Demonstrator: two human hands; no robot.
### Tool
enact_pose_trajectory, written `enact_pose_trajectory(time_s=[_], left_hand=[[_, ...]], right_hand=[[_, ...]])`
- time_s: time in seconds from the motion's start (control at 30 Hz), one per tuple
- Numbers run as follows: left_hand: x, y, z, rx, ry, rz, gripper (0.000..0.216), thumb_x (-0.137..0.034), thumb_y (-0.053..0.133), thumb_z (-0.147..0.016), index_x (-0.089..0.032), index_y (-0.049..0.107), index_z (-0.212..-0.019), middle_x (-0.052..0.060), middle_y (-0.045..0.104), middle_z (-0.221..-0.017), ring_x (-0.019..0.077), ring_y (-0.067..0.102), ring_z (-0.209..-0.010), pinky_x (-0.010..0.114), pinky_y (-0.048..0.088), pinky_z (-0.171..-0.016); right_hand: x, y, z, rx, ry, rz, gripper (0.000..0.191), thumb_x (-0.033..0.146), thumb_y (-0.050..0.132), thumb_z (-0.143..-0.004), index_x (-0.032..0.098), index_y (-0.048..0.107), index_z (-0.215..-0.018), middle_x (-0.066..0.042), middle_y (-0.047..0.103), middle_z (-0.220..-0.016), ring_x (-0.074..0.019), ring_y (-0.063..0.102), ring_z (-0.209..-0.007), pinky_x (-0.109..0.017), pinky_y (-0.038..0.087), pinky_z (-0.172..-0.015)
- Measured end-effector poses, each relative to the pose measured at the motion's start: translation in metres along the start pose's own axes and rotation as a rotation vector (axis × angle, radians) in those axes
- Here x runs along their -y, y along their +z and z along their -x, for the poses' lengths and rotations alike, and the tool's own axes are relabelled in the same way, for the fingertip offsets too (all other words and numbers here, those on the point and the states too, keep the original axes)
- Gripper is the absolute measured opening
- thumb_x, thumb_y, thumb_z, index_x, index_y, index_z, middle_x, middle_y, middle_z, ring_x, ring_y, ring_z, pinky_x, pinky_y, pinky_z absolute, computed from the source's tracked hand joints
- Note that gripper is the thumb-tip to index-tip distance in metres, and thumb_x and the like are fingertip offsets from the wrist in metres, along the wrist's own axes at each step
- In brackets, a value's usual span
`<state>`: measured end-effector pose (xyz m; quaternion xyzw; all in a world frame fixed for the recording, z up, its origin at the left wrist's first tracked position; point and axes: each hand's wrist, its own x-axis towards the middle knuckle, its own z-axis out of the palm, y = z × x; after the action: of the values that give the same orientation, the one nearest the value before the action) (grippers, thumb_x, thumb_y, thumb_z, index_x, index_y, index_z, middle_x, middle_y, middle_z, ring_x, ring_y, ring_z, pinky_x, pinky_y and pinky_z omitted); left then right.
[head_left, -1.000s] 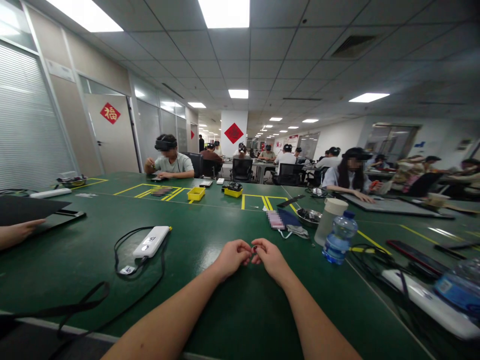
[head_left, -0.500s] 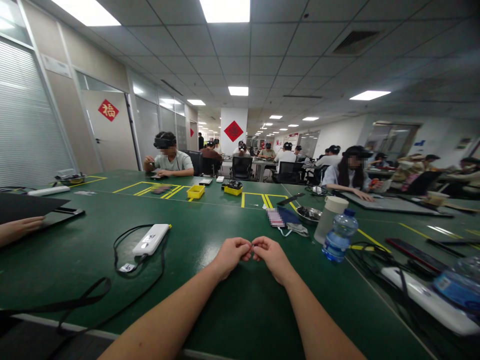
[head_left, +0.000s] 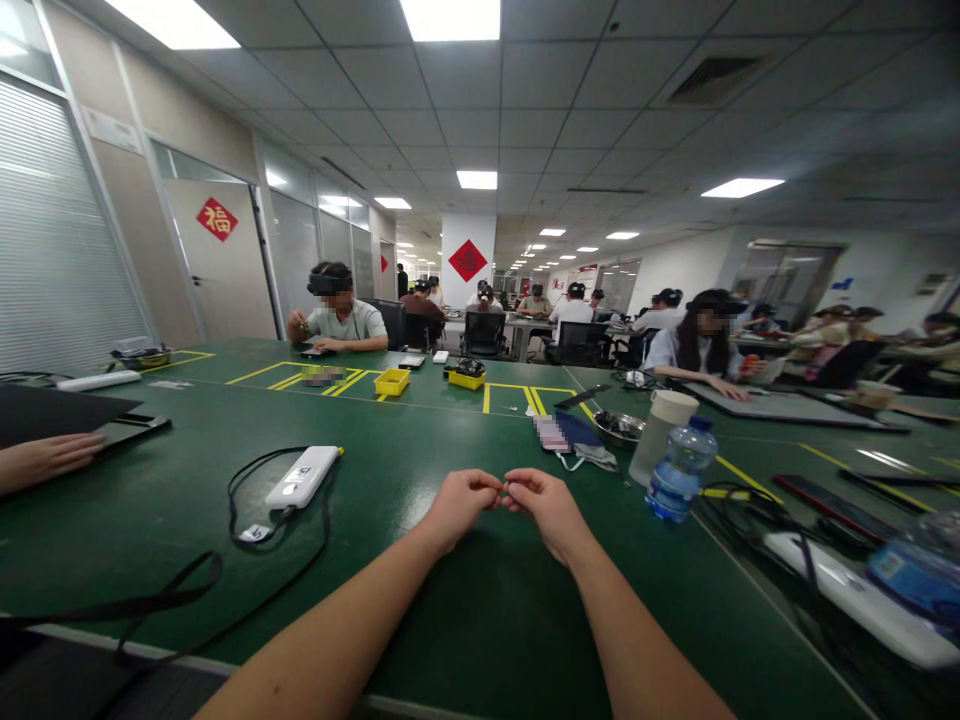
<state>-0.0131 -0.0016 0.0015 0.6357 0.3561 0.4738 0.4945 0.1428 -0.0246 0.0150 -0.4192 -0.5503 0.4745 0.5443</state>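
My left hand (head_left: 463, 507) and my right hand (head_left: 545, 507) meet fingertip to fingertip above the green table (head_left: 480, 640). Both are pinched closed, thumbs against the index fingers. Whatever may lie between the tips is too small or hidden to make out. Beyond my right hand lie a grey cloth-like item (head_left: 598, 457) and a dark blue item (head_left: 576, 432). A blue-capped water bottle (head_left: 679, 475) and a pale tumbler (head_left: 660, 440) stand to the right.
Left of my arms lies a white power bank (head_left: 303, 478) with a looped black cable. Another person's hand (head_left: 56, 457) rests by a black panel at the far left. Yellow trays (head_left: 391, 383) sit farther back. Cables and a second bottle (head_left: 922, 565) are at right.
My hands stay in almost the same place with their tips together; the fingers have shifted slightly. The other person's hand at the left has moved a little to the right.
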Motion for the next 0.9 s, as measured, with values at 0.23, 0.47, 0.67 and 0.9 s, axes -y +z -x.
enact_pose_trajectory(time_s=[0.23, 0.47, 0.67, 0.9], left_hand=[[0.0017, -0.0023, 0.0006, -0.007, -0.096, 0.189, 0.013, -0.014, 0.061, -0.065, -0.010, 0.064, -0.077, 0.006, 0.065, -0.070, 0.0104, 0.058, -0.059, 0.021, 0.047, -0.060], [-0.0024, -0.0051, 0.0002, -0.015, -0.325, 0.509, 0.036, -0.040, 0.057, -0.077, -0.005, 0.063, -0.079, 0.012, 0.065, -0.074, 0.0135, 0.061, -0.063, 0.025, 0.052, -0.067], [-0.0020, -0.0073, 0.0001, -0.010, -0.336, 0.525, 0.044, -0.045, 0.055, -0.077, -0.002, 0.063, -0.080, 0.015, 0.064, -0.074, 0.0142, 0.061, -0.062, 0.025, 0.052, -0.066], [-0.0024, -0.0041, 0.0031, 0.039, -0.208, 0.334, 0.026, -0.032, 0.065, -0.069, -0.008, 0.064, -0.077, 0.009, 0.065, -0.075, 0.0111, 0.058, -0.062, 0.023, 0.048, -0.065]], right_hand=[[-0.0004, -0.0009, 0.0015, 0.001, 0.172, -0.042, 0.027, 0.024, 0.067, -0.065, 0.014, 0.060, -0.090, -0.009, 0.068, -0.081, -0.0158, 0.066, -0.065, -0.024, 0.052, -0.056], [-0.0038, -0.0056, -0.0002, 0.038, 0.260, -0.181, 0.033, 0.044, 0.054, -0.077, 0.013, 0.060, -0.088, -0.011, 0.067, -0.080, -0.0173, 0.067, -0.066, -0.026, 0.054, -0.055], [-0.0035, -0.0069, -0.0011, 0.046, 0.273, -0.207, 0.034, 0.044, 0.052, -0.078, 0.012, 0.059, -0.089, -0.011, 0.067, -0.078, -0.0182, 0.067, -0.067, -0.026, 0.054, -0.056], [-0.0038, -0.0057, 0.0004, 0.059, 0.266, -0.149, 0.021, 0.023, 0.059, -0.072, 0.014, 0.059, -0.091, -0.010, 0.068, -0.084, -0.0175, 0.068, -0.071, -0.026, 0.054, -0.061]])
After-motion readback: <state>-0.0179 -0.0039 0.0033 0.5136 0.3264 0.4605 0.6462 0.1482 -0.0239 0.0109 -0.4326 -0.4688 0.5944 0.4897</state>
